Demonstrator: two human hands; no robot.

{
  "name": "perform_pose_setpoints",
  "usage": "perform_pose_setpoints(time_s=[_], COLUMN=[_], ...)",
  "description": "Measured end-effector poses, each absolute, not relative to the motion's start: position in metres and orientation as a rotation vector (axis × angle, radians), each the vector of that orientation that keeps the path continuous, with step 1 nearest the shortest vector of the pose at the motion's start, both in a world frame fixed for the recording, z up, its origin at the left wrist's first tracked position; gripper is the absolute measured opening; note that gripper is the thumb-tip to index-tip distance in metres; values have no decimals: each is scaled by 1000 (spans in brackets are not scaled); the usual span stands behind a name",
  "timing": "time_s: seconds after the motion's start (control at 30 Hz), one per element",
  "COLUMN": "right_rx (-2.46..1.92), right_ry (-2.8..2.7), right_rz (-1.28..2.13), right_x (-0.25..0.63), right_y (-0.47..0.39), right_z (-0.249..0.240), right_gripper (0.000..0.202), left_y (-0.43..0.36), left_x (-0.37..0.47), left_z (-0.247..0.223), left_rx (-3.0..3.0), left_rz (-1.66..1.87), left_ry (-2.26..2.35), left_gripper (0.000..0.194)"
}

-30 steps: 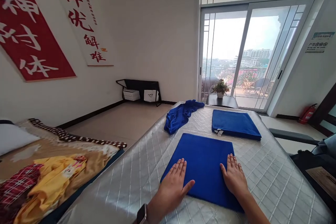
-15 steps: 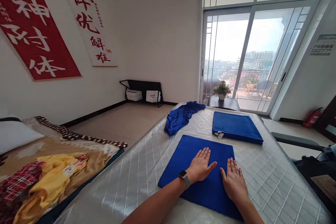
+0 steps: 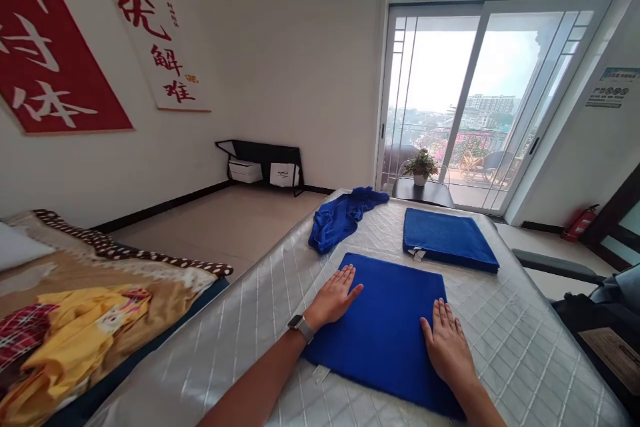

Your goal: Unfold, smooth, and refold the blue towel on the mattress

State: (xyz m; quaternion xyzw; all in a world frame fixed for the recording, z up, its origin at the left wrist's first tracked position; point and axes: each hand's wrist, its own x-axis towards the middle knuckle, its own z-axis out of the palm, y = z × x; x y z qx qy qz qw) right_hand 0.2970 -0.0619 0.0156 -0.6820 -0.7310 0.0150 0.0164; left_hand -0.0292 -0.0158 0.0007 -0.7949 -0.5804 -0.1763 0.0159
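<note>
A flat, folded blue cloth [image 3: 383,320] lies on the silvery quilted mattress [image 3: 245,320] in front of me, with a small white tag at its near left edge. My left hand [image 3: 333,297], a watch on its wrist, rests flat on the cloth's left edge, fingers stretched and thumb apart. At the right edge, my right hand [image 3: 447,340] lies flat, its fingers stretched too. Neither hand holds anything. Farther back on the right sits a thicker stack of folded blue cloth [image 3: 447,237]. A crumpled blue cloth [image 3: 343,217] lies at the back left.
On the left is a bed with a tan blanket [image 3: 175,280] and yellow clothing [image 3: 80,327]. A potted plant [image 3: 421,168] stands on a dark chair beyond the mattress. Dark bags [image 3: 595,327] are at the right. A black rack [image 3: 265,153] stands by the wall.
My left hand has slid left from the middle of the folded cloth to its left edge, and the white tag now shows. My right hand stays at the right edge. The view has shifted slightly.
</note>
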Motion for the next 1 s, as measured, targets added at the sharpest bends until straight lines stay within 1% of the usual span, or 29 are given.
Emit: perform_pose_setpoints(time_s=[0.17, 0.37, 0.57, 0.77, 0.87, 1.0], right_rx=[-2131, -2119, -2115, -2017, -1990, -2032], right_ry=[-2265, -2313, -2271, -2324, -2339, -2309], right_rz=[25, 18, 52, 53, 14, 49], right_x=[298, 303, 313, 301, 296, 296], right_y=[-59, -58, -50, -16, 4, 21], right_z=[10, 11, 29, 52, 54, 42], right_gripper=[75, 73, 69, 65, 64, 65], left_y=[-19, -20, -21, -25, -27, -24], left_x=[-27, -25, -30, -31, -30, -31], left_z=[9, 10, 10, 18, 19, 13], left_rx=[-2457, -2459, -2474, -2483, -2474, -2449], left_rz=[-528, -555, -587, -578, -585, -608], left_ry=[-1913, -1935, -1965, -2001, -1991, -1958], left_gripper=[75, 75, 78, 84, 83, 77])
